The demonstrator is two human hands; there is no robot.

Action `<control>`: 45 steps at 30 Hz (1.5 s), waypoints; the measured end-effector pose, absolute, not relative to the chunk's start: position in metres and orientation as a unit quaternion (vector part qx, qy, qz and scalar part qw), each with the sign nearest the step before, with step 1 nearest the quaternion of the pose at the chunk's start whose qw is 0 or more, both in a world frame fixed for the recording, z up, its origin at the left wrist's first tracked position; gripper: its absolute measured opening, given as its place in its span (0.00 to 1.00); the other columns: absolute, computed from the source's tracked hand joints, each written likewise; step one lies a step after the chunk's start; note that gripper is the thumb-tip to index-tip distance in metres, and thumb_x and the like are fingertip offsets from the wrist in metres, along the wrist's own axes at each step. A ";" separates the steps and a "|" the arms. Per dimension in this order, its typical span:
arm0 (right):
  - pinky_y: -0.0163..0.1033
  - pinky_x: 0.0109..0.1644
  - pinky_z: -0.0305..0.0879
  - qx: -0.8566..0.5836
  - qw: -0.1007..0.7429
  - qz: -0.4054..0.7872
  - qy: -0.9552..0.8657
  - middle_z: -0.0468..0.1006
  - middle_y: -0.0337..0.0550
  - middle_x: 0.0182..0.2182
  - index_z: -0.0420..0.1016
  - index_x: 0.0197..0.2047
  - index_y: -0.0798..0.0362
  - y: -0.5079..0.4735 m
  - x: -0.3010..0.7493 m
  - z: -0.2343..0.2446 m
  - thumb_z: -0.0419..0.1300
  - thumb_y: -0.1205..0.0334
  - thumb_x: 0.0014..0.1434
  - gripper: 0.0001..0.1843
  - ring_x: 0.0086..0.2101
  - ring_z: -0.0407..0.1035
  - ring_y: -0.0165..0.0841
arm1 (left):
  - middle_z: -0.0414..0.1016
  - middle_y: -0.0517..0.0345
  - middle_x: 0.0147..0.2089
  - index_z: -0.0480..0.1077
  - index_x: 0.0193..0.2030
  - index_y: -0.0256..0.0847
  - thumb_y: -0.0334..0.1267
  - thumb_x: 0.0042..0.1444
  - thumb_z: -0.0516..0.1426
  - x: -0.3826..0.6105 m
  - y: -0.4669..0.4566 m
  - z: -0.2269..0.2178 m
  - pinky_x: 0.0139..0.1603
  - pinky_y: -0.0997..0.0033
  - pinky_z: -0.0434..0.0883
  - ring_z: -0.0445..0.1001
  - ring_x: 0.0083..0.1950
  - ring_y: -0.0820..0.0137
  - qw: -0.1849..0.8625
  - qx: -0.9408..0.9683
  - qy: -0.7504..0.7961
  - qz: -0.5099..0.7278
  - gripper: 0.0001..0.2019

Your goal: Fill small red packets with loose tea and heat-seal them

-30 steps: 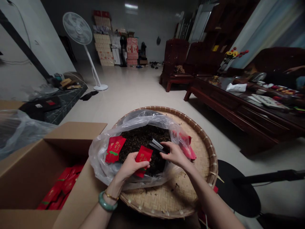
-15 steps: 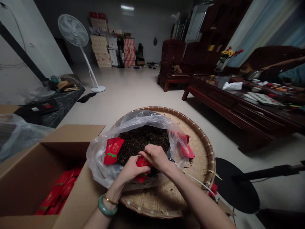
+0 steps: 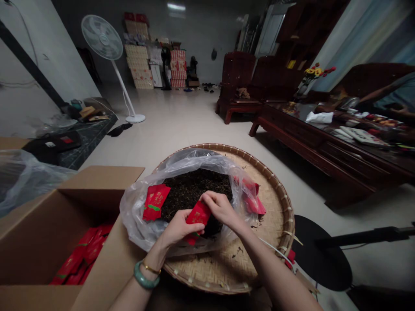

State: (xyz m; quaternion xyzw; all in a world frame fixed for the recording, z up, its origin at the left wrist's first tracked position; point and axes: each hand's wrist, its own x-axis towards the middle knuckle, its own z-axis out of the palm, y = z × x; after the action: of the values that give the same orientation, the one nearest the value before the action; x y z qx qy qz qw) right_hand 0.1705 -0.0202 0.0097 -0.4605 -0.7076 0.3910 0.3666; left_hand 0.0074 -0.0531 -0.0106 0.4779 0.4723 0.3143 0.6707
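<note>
While left hand (image 3: 177,228) pinches red packet (image 3: 198,214) near its bottom, right hand (image 3: 221,208) nips top end, thumb and fingers together. Packet's tilted, held over dark leafy stuff (image 3: 191,188) in open bag (image 3: 136,229), bag sitting on tray (image 3: 270,226). Other packets (image 3: 155,202) lying at bag's left side, box (image 3: 110,268) next to it, red packs (image 3: 86,255) inside.

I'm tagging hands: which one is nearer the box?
Left. The left hand, holding a red packet low down, is right of the box; the right hand, at the packet's top, is farther right.
</note>
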 end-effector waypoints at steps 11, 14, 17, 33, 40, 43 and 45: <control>0.29 0.17 0.52 -0.495 0.405 0.542 -0.545 0.68 0.37 0.20 0.72 0.35 0.55 -0.018 0.197 -0.009 0.49 0.37 0.54 0.28 0.17 0.61 0.25 | 0.71 0.50 0.55 0.63 0.56 0.48 0.51 0.47 0.61 -0.068 -0.051 -0.005 0.49 0.62 0.72 0.74 0.50 0.62 0.349 0.378 0.483 0.709 0.29; 0.29 0.17 0.52 -0.495 0.381 0.531 -0.572 0.68 0.37 0.20 0.72 0.35 0.55 -0.021 0.193 -0.012 0.49 0.40 0.55 0.25 0.18 0.61 0.25 | 0.71 0.43 0.53 0.70 0.49 0.38 0.44 0.50 0.59 -0.072 -0.032 -0.022 0.56 0.53 0.65 0.70 0.54 0.56 0.170 0.540 0.634 0.527 0.20; 0.28 0.18 0.52 -0.504 0.359 0.518 -0.591 0.68 0.37 0.20 0.73 0.34 0.56 -0.025 0.194 -0.016 0.48 0.43 0.57 0.24 0.19 0.61 0.25 | 0.74 0.41 0.49 0.70 0.48 0.35 0.40 0.54 0.53 -0.080 -0.017 -0.035 0.56 0.50 0.64 0.70 0.53 0.53 0.042 0.628 0.693 0.352 0.18; 0.30 0.25 0.59 -0.494 0.328 0.396 -0.701 0.73 0.37 0.22 0.76 0.37 0.54 -0.034 0.177 -0.025 0.52 0.58 0.59 0.14 0.21 0.65 0.27 | 0.76 0.46 0.41 0.71 0.46 0.37 0.41 0.58 0.49 -0.089 -0.020 -0.043 0.43 0.63 0.68 0.74 0.41 0.57 -0.044 0.677 0.688 0.260 0.15; 0.36 0.44 0.67 -0.424 0.370 0.360 -0.744 0.79 0.38 0.44 0.72 0.54 0.47 -0.015 0.152 0.023 0.48 0.69 0.58 0.23 0.38 0.73 0.30 | 0.78 0.47 0.41 0.72 0.48 0.38 0.38 0.57 0.51 -0.088 -0.020 -0.045 0.41 0.64 0.69 0.76 0.39 0.58 0.021 0.649 0.700 0.296 0.15; 0.37 0.49 0.66 -0.383 0.352 0.374 -0.768 0.78 0.36 0.47 0.73 0.52 0.44 -0.006 0.138 0.044 0.47 0.72 0.57 0.25 0.44 0.72 0.31 | 0.79 0.48 0.41 0.71 0.52 0.40 0.36 0.55 0.52 -0.090 -0.020 -0.042 0.41 0.64 0.69 0.76 0.38 0.59 0.037 0.645 0.688 0.330 0.18; 0.38 0.50 0.66 -0.382 0.344 0.385 -0.767 0.78 0.37 0.46 0.75 0.50 0.45 -0.004 0.134 0.046 0.47 0.71 0.57 0.23 0.44 0.72 0.32 | 0.79 0.50 0.36 0.72 0.52 0.41 0.37 0.54 0.53 -0.092 -0.021 -0.039 0.39 0.64 0.70 0.76 0.33 0.61 0.051 0.637 0.682 0.354 0.18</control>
State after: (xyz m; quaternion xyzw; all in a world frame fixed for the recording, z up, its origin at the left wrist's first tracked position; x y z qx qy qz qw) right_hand 0.1335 -0.0041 0.0464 -0.3819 -0.7667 0.3850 0.3436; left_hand -0.0917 -0.0211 -0.0393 0.6374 0.6823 0.3544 0.0506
